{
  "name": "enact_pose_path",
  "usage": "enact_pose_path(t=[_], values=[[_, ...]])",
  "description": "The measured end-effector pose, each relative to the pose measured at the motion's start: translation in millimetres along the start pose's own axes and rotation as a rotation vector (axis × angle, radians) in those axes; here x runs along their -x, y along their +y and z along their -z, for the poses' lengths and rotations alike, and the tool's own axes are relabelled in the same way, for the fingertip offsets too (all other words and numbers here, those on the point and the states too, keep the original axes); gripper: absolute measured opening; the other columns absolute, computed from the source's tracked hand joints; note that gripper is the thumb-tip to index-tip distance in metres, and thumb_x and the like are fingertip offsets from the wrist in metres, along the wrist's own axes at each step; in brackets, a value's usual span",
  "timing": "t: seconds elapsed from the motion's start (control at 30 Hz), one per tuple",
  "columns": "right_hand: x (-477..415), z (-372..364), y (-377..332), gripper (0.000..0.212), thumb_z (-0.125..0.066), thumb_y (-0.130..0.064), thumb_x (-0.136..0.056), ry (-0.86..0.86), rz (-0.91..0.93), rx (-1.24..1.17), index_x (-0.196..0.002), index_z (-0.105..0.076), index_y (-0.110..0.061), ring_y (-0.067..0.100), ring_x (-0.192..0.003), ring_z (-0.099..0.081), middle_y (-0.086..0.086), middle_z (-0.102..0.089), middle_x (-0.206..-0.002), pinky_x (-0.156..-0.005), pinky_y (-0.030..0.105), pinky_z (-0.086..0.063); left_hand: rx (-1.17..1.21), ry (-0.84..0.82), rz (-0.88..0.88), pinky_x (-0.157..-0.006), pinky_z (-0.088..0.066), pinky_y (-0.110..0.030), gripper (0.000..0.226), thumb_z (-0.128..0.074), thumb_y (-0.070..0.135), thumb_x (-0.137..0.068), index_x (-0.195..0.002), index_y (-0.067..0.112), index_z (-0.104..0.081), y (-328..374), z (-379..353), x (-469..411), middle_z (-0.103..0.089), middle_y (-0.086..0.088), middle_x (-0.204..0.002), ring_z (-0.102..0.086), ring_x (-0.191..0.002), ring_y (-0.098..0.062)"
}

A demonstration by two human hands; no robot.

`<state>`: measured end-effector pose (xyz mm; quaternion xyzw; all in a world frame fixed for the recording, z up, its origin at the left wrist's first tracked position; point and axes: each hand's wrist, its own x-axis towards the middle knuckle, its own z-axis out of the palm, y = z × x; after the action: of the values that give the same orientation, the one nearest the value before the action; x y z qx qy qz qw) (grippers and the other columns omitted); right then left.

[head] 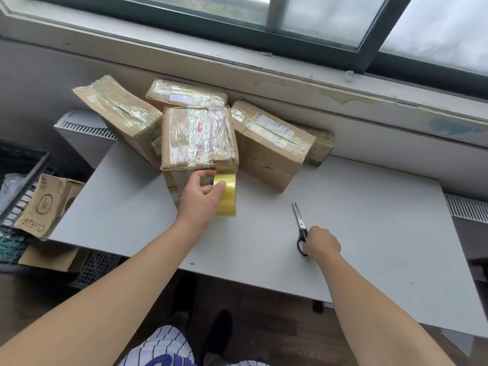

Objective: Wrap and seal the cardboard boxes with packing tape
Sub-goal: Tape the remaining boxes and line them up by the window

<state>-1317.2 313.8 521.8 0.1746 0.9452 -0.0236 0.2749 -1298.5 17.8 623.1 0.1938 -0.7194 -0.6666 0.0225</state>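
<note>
The left hand [199,199] curls its fingers round the yellow tape roll [227,200], held against the front face of the middle cardboard box [198,138]. The right hand [322,241] grips the scissors [299,220] by their handles, the blades flat on the table [383,220], with bare tabletop to the right. Off the table's left edge, a printed carton [50,204] rests on a black crate [23,159].

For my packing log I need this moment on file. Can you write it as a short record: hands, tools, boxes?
left hand: grips the yellow tape roll
tape position: held against the front of the middle box
right hand: curled round the black handles of the scissors
scissors state: on the grey table, blades together
other boxes: four behind and beside the middle one, tape showing
left of table: open carton on a dark crate
</note>
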Motion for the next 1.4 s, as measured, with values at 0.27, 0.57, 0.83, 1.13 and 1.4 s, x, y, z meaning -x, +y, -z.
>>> enact_pose_path(t=[0.27, 0.57, 0.83, 1.13, 1.4], values=[[6, 18, 6, 0.020, -0.056, -0.014, -0.092, -0.242, 0.125, -0.181, -0.090, -0.074, -0.008, 0.018, -0.069, -0.058, 0.000, -0.069, -0.074, -0.056, 0.023, -0.043, 0.025, -0.039, 0.120, -0.080, -0.060, -0.045, 0.030, -0.069, 0.038, -0.080, -0.110, 0.034, -0.063, 18, 9, -2, -0.075, -0.005, -0.092, -0.071, -0.086, -0.026], [52, 51, -26, 0.020, -0.065, -0.034, -0.089, -0.451, 0.417, -0.802, -0.088, -0.068, -0.015, 0.010, -0.069, -0.049, -0.001, -0.065, -0.083, -0.069, 0.025, -0.042, 0.024, -0.171, 0.244, -0.067, -0.060, -0.036, 0.033, -0.070, 0.024, -0.093, -0.125, 0.019, -0.067, 21, 27, -15, -0.073, -0.007, -0.112, -0.070, -0.083, -0.020], [64, 92, -67, 0.058, -0.066, -0.070, -0.067, -0.399, 0.558, -0.731, -0.097, -0.063, -0.020, 0.013, -0.071, -0.039, -0.002, -0.054, -0.086, -0.070, 0.026, -0.036, -0.373, -0.229, 0.146, -0.080, -0.059, -0.040, 0.024, -0.073, 0.038, -0.091, -0.097, 0.015, -0.075, 19, 29, -27, -0.072, -0.002, -0.087, -0.071, -0.091, -0.026], [53, 120, -33, 0.035, -0.060, -0.062, -0.078, -0.509, 0.627, -0.472, -0.089, -0.067, -0.030, 0.010, -0.080, -0.046, -0.014, -0.059, -0.081, -0.076, 0.027, -0.035, -0.369, -0.265, 0.178, -0.077, -0.047, -0.031, 0.024, -0.066, 0.038, -0.097, -0.095, 0.016, -0.074, 25, 40, -43, -0.070, -0.001, -0.094, -0.061, -0.087, -0.019], [52, 173, -60, 0.033, -0.065, -0.067, -0.087, -0.479, 0.715, -0.125, -0.072, -0.065, -0.037, 0.005, -0.078, -0.054, -0.012, -0.063, -0.083, -0.080, 0.026, -0.041, -0.101, -0.206, 0.107, -0.084, -0.051, -0.035, 0.022, -0.075, 0.045, -0.084, -0.094, 0.026, -0.076, 7, 48, -27, -0.076, -0.007, -0.092, -0.066, -0.090, -0.018]])
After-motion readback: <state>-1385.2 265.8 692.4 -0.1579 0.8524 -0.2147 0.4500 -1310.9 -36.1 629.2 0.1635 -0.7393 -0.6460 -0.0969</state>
